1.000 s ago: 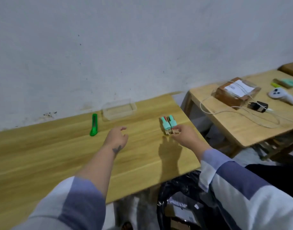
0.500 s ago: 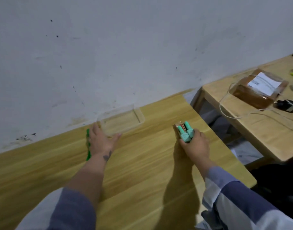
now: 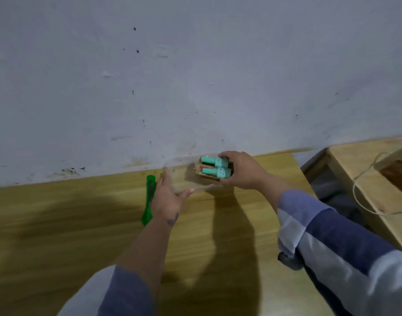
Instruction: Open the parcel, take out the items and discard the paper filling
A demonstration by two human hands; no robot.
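My right hand (image 3: 242, 171) grips a small pack of teal-capped items (image 3: 215, 171) and holds it over the right part of a clear plastic tray (image 3: 176, 169) that stands on the wooden table by the wall. My left hand (image 3: 168, 193) holds the tray's left and near rim, with the thumb on the near edge. Whether the pack touches the tray's floor I cannot tell.
A green utility knife (image 3: 148, 201) lies on the table just left of my left hand. To the right, across a gap, stands a second wooden table (image 3: 364, 176) with a white cable (image 3: 364, 204) and a brown parcel (image 3: 398, 176) at the frame's edge.
My right hand has carried the teal-capped pack left from the table top to the clear tray. My left hand has closed on the tray's rim. The camera has swung left.
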